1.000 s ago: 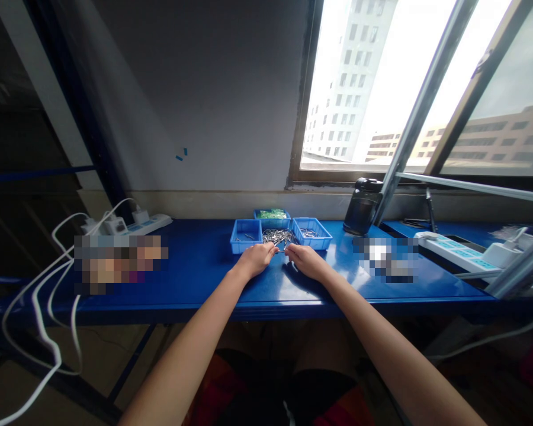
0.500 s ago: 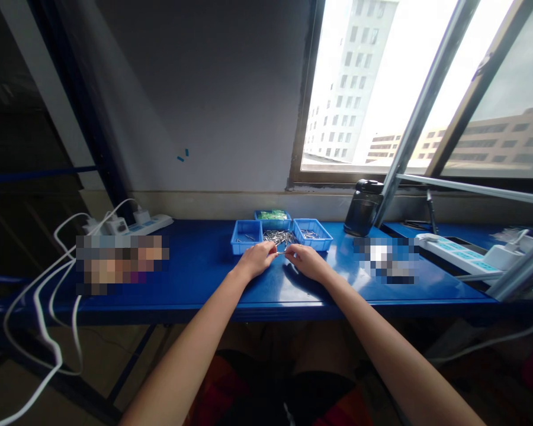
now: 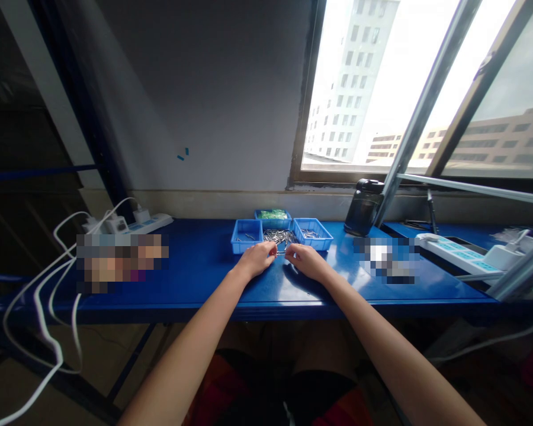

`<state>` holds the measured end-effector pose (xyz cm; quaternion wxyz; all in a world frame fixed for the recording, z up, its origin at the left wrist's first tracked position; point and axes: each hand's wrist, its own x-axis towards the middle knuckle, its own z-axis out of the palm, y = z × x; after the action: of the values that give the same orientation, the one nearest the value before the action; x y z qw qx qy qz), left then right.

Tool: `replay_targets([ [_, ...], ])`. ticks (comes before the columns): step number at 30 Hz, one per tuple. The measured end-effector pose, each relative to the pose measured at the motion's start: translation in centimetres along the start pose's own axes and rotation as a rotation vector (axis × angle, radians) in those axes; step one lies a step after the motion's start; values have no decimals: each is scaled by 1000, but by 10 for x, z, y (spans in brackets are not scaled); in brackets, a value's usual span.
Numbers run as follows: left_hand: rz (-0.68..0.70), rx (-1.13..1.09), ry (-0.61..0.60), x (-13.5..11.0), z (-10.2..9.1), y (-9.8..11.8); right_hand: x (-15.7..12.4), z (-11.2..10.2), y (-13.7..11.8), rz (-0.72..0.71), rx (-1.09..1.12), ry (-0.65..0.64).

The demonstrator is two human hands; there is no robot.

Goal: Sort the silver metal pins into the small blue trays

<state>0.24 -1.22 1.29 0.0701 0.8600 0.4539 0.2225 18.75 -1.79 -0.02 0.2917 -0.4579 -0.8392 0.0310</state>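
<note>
1. I see a small metal piece (image 3: 281, 253) held up between the two hands, just in front of the pile; its exact form is too small for me to make out.
2. The left hand (image 3: 261, 258) pinches one end of it between thumb and fingers.
3. The right hand (image 3: 302, 259) pinches the other end, fingers curled in.
4. Just beyond the hands I have a loose pile of metal pieces (image 3: 277, 237), between two blue trays.
5. The left tray (image 3: 245, 248) holds a few metal pieces; the right tray (image 3: 314, 244) holds more.
6. Behind the pile sits a back tray (image 3: 276, 224) with green packets (image 3: 273, 214) in it.
7. All this stands on a blue worktop (image 3: 195, 266).
8. Farther right, near the window (image 3: 350, 89), I see a black bottle (image 3: 363, 208).
9. White power strips lie at either side, left (image 3: 153, 224) and right (image 3: 464, 253).
</note>
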Motion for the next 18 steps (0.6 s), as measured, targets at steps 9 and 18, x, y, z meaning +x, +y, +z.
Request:
replay_targets([
  [9,-50,18,2,0,0,1,-2,2,4,6,12,-11],
  [18,-65,44,-9,0,2,0,-1,0,1,33,37,-49],
])
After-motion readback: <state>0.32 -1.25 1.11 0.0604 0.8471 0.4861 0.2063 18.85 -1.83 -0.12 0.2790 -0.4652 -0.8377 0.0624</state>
